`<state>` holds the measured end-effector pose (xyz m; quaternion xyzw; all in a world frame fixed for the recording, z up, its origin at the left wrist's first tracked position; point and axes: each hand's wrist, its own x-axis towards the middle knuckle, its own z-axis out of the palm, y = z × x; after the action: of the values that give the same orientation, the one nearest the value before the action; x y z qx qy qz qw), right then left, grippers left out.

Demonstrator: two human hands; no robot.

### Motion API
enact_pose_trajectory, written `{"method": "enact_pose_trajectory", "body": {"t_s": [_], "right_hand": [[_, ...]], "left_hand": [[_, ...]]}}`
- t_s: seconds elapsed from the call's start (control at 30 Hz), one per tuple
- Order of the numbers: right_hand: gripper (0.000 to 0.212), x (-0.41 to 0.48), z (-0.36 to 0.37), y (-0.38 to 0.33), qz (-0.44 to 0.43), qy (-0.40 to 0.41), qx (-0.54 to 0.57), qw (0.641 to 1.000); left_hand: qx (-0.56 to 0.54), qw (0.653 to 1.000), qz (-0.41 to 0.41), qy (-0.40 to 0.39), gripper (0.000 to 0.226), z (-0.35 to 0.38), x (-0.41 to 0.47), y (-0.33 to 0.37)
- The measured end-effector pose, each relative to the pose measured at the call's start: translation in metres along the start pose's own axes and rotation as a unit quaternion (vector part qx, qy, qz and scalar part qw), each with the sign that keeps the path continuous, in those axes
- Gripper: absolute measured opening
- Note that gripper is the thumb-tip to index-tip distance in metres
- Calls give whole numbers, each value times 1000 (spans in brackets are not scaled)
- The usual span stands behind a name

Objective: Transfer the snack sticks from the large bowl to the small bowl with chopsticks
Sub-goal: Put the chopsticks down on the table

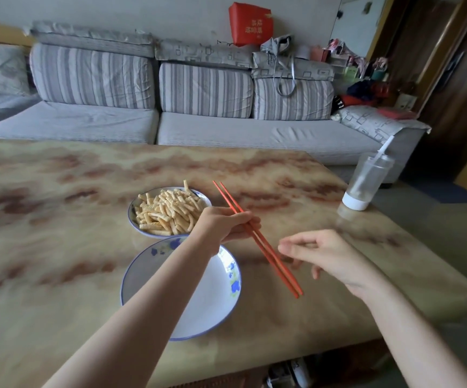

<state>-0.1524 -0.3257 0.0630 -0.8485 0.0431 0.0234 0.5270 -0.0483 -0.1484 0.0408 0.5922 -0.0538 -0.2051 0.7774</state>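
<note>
Above the empty bowl (198, 301), my left hand (223, 225) pinched both red chopsticks (257, 239) mid-length. My right hand (324, 256) hovered beside them, fingers loosely spread, holding nothing. Snack sticks (168, 211) filled the far bowl (134, 217).

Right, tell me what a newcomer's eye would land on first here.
The orange chopsticks stand out first, held mid-table in the left hand, with the right hand open beside them. Just behind sits a bowl heaped with pale snack sticks, and nearer the person an empty white bowl with blue flowers.
</note>
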Motion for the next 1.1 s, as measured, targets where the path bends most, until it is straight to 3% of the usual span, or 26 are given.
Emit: {"method": "enact_pose_trajectory", "body": {"t_s": [0.13,0.23,0.4,0.47,0.67,0.83,0.93,1.1], "right_hand": [[16,20,17,9,21,-21,-98,995],[11,30,28,25,51,-6,-43,998],[26,37,42,46,74,26,-8,997],[31,41,44,51,82,41,-18,996],[23,45,52,64,81,84,-32,993],[24,46,60,71,72,119,-63,988],[27,45,61,75,61,141,-63,986],[26,41,62,79,42,161,-35,985]], "left_hand": [[25,1000,-3,-2,8,6,7,-8],[45,999,-3,18,6,10,12,-15],[157,985,18,76,65,7,29,-37],[216,972,25,87,72,7,33,-45],[346,929,74,110,63,8,38,-56],[480,866,88,108,63,12,43,-60],[519,845,90,96,71,12,45,-61],[561,817,102,89,58,8,49,-65]]}}
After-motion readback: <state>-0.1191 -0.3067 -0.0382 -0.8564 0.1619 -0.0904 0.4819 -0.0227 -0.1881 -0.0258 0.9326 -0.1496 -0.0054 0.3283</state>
